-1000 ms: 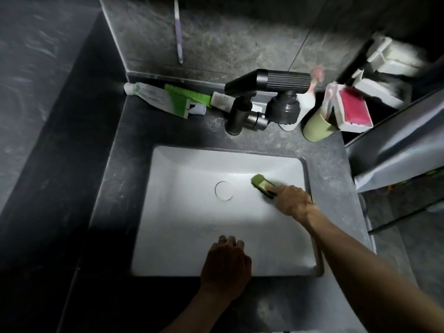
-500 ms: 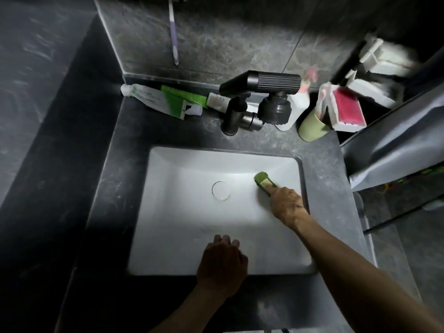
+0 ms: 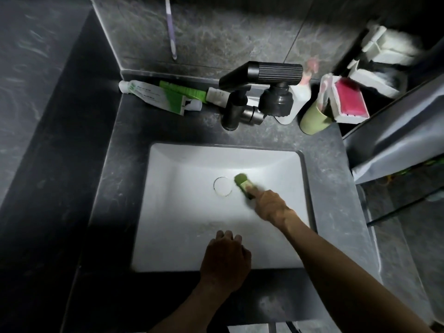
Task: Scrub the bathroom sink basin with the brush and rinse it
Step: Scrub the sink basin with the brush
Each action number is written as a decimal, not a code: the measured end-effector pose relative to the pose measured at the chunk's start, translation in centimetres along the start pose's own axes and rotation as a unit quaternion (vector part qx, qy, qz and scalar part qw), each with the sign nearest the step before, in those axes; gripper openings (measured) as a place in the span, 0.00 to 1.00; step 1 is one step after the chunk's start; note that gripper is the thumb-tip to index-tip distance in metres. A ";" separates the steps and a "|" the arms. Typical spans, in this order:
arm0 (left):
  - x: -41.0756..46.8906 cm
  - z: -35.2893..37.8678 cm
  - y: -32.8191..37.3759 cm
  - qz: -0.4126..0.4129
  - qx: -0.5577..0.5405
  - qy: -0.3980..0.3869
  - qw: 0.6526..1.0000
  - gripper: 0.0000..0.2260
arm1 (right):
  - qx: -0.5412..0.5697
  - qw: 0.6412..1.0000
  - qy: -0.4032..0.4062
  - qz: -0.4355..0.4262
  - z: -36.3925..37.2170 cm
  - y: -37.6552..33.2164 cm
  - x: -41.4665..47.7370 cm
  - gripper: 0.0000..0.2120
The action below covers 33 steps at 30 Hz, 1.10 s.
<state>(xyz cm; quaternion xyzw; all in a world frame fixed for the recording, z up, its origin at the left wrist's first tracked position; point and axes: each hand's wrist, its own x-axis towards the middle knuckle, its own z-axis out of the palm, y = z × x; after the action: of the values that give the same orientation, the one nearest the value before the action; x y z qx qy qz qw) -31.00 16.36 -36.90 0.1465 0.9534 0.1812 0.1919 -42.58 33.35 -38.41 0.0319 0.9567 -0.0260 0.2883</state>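
Toothpaste tube (image 3: 153,93) lies at the back left of the dark stone tabletop (image 3: 113,188), and a toothbrush (image 3: 171,32) hangs on the wall above it.

The white rectangular sink basin (image 3: 182,217) is set into the tabletop. The left hand (image 3: 225,260) rests on its front rim with the knuckles up and the fingers curled. It holds no tool, and it cannot be told whether the fingers hook the rim or only lean on it.

Near the middle of the basin floor is the round drain (image 3: 223,186), and the black faucet (image 3: 262,92) stands behind the basin. No water is seen coming from it.

The green brush (image 3: 242,182) was nearer the right wall of the basin one second ago. Now its head is just beside the drain, on the right of it, and it is blurred. The scrubbing stroke therefore seems to travel from the right side toward the centre, so this part of the floor is probably being covered. The right hand (image 3: 269,205) has its fingers clamped on the brush handle, with one finger laid along it.

The basin looks mostly clean and dry, with faint dull streaks near the front middle. The rinse appears not yet begun.

At the right stand a green cup (image 3: 312,120) and a pink soap box (image 3: 349,99).
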 end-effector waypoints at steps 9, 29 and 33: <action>0.2 0.3 -0.2 0.022 0.001 0.009 1.000 0.22 | 0.044 0.997 0.046 0.049 -3.4 4.2 -1.5 0.21; 1.4 -2.0 -8.0 0.111 0.041 0.020 0.993 0.11 | 0.055 0.997 -0.040 0.048 0.1 -2.5 -5.7 0.28; 4.6 -6.3 -15.2 0.197 0.189 0.026 0.962 0.12 | 0.123 0.985 -0.102 -0.066 2.4 -8.2 -7.8 0.30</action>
<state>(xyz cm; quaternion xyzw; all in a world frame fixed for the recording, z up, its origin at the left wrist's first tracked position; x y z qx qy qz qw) -40.86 2.60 -39.00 0.3607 0.9270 0.0354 0.0967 -35.44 24.65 -35.83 0.0006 0.9116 -0.1654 0.3762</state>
